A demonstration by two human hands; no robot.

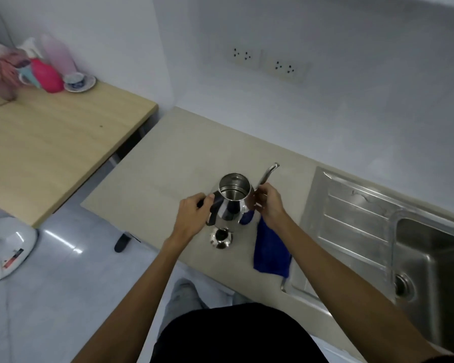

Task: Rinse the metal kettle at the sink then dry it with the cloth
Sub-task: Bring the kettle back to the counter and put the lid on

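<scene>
Left hand (194, 214) grips the shiny steel kettle (232, 203) by its black handle, right hand (269, 203) holds its spout; looks like drying's next, so grab the blue cloth (270, 252) just right.

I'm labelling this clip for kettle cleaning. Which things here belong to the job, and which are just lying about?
Job: kettle, held by left hand and right hand; lid; blue cloth; sink.

Lying about: cup and saucer, pink bottle, wall sockets, wooden table.

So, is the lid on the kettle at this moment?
No, the metal kettle stands open on the counter, its inside visible, and the lid lies on the counter in front of it.
</scene>
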